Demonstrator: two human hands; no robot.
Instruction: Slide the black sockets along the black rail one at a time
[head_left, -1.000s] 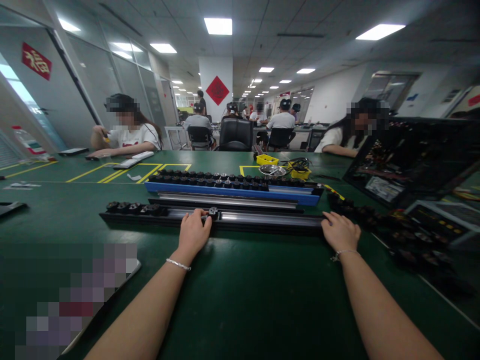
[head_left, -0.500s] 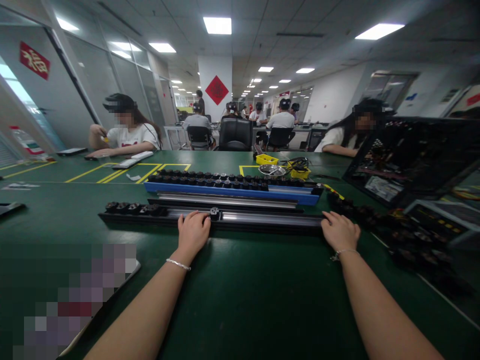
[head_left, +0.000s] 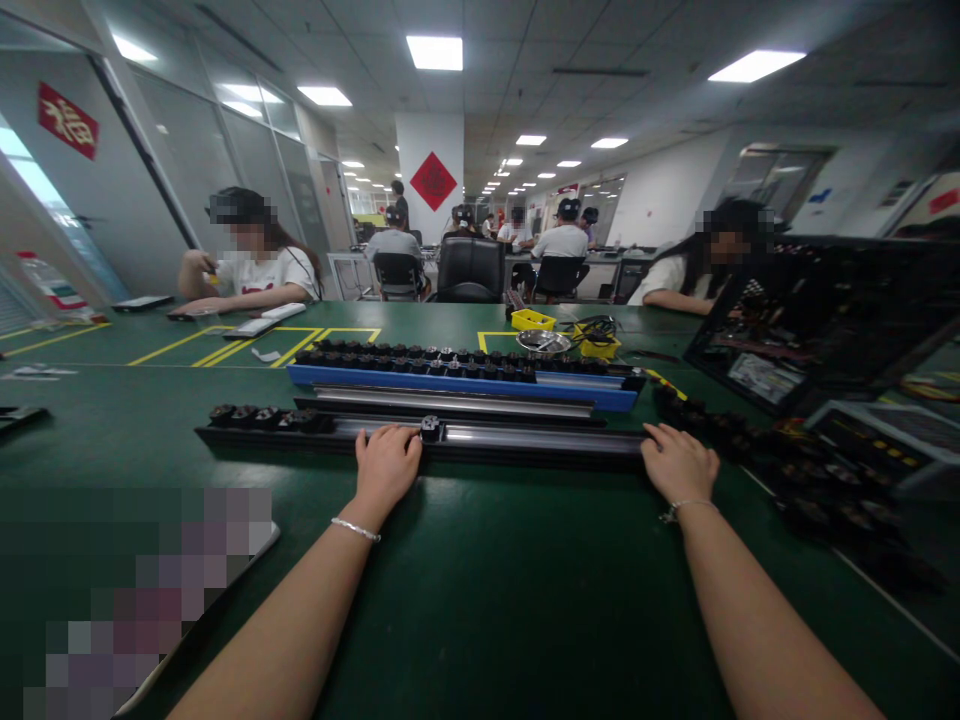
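A long black power track rail (head_left: 540, 446) with a shiny channel lies crosswise on the green table in front of me. My left hand (head_left: 388, 464) is closed over its near edge, left of the middle, beside a single black socket module (head_left: 430, 429) seated in the channel. Whether my fingertips press that module I cannot tell. My right hand (head_left: 681, 462) holds the rail near its right end, fingers bent over the top. Several black socket modules (head_left: 262, 418) sit together at the rail's left end.
Behind lie another dark rail (head_left: 457, 402) and a blue rail (head_left: 450, 382) bearing rows of modules. Loose black modules (head_left: 825, 480) and an open computer case (head_left: 832, 320) stand right. A metal dish (head_left: 544, 342) and yellow bins (head_left: 532, 320) are farther back. Co-workers sit across the table.
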